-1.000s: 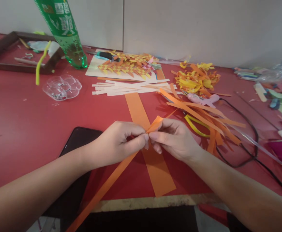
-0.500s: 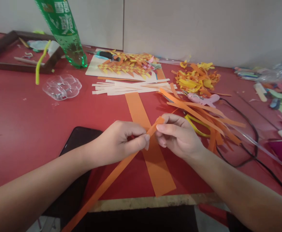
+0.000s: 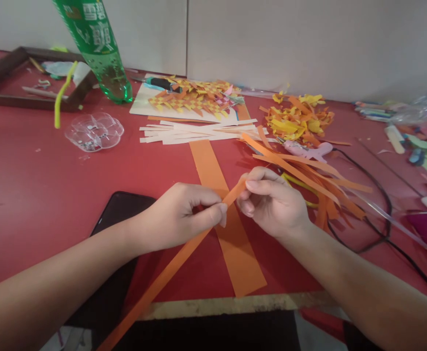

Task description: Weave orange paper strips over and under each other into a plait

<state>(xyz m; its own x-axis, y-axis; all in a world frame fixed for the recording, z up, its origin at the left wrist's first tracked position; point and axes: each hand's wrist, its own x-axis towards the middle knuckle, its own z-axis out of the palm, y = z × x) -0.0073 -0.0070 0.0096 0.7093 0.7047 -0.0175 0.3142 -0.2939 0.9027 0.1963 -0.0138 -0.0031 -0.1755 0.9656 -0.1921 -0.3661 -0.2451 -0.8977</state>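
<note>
A long narrow orange paper strip (image 3: 176, 265) runs from the lower left up between my hands. My left hand (image 3: 184, 212) pinches it near its upper end between thumb and forefinger. At the very tip of the strip, my right hand (image 3: 272, 200) has its thumb and forefinger closed on the paper, the other fingers curled. Beneath both hands a wider orange paper band (image 3: 240, 263) lies flat on the red table (image 3: 26, 180). Under my left forearm is a flat black object (image 3: 121, 209), partly hidden.
Loose orange strips (image 3: 304, 170) lie right of my hands, near a pink glue gun (image 3: 308, 150) with a black cord. Behind are white strips (image 3: 202, 131), woven yellow-orange pieces (image 3: 198, 97) and paper scraps (image 3: 297, 119). A green bottle (image 3: 99, 53), clear flower-shaped dish (image 3: 96, 131) and dark frame (image 3: 23, 100) stand left.
My right hand has shifted slightly right and up, its thumb and forefinger now over the strip's tip. My left hand holds nearly the same place.
</note>
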